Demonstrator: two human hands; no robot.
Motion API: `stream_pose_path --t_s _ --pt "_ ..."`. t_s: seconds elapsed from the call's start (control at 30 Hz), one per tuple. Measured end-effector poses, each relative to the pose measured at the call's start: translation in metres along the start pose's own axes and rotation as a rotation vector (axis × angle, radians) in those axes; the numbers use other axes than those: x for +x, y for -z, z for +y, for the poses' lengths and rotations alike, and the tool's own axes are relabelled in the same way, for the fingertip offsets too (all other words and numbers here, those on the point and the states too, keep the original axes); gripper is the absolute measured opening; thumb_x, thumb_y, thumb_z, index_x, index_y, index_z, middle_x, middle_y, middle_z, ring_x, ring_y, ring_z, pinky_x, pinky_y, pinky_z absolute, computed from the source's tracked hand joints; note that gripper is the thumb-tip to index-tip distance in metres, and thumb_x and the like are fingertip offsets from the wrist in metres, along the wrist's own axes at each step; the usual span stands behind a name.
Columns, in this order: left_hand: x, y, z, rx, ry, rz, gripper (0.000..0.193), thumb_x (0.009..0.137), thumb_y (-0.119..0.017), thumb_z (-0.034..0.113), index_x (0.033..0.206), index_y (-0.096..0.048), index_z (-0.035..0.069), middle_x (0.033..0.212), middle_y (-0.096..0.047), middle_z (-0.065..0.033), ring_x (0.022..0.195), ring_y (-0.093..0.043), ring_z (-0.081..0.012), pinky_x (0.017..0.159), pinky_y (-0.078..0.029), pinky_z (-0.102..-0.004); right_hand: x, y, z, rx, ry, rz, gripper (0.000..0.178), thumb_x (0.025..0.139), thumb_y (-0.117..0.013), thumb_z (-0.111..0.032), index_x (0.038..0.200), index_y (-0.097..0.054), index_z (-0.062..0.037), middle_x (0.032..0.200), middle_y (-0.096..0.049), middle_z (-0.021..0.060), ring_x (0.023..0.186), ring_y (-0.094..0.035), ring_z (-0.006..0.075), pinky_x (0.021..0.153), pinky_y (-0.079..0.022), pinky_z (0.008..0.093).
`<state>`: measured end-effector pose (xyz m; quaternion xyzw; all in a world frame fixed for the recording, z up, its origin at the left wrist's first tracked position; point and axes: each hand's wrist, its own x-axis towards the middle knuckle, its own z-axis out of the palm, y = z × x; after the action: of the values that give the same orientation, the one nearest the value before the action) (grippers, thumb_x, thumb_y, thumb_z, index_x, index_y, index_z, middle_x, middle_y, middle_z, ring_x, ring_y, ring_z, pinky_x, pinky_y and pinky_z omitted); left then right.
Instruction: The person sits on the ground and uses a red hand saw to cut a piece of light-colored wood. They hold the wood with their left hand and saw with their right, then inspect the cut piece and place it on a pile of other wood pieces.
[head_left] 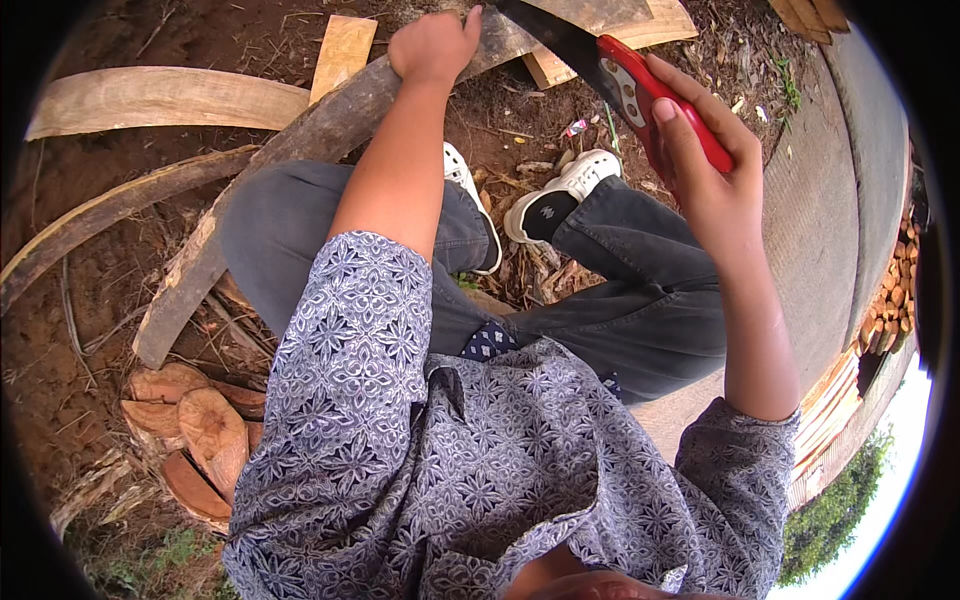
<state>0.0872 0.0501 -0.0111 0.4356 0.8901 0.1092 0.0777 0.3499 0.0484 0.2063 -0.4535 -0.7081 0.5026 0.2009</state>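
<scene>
My left hand is closed over a long rough slab of wood, its thumb stuck out toward the saw. The slab slants from the lower left, past my left knee, up to the top edge. In my right hand is a hand saw with a red handle and silver fittings. My fingers wrap that handle, thumb on its near side. The dark blade points up and left, its tip by the slab just right of my left hand. Whether the teeth touch the wood I cannot tell.
Pale planks and a small board lie at the upper left, above a thin bark-edged strip. Cut wood chunks are heaped lower left. My white shoes rest on chip-strewn soil. Stacked wood stands far right.
</scene>
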Motion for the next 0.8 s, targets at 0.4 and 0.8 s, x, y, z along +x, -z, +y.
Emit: stream_pose_path --t_s 0.4,0.8 --pt "0.005 0.007 0.017 -0.011 -0.002 0.028 0.058 0.099 -0.054 0.058 0.083 -0.081 0.009 0.079 -0.075 -0.0186 0.075 -0.074 -0.037 0.07 -0.058 -0.0495 0.087 -0.078 0.09 -0.031 0.27 0.216 0.037 0.096 -0.072 -0.026 0.125 -0.073 -0.0049 0.102 -0.079 0.0147 0.089 -0.072 0.0146 0.084 -0.055 0.0307" --pt "0.027 -0.014 -0.004 -0.02 0.055 -0.157 0.061 0.101 -0.043 0.059 0.1 -0.08 0.011 0.099 -0.076 -0.0185 0.096 -0.074 -0.0373 0.082 -0.057 -0.0513 0.035 -0.082 0.181 0.03 0.195 0.008 0.05 0.1 -0.07 -0.017 0.149 -0.057 -0.014 0.132 -0.07 0.0153 0.119 -0.066 0.0184 0.101 -0.049 0.0318"
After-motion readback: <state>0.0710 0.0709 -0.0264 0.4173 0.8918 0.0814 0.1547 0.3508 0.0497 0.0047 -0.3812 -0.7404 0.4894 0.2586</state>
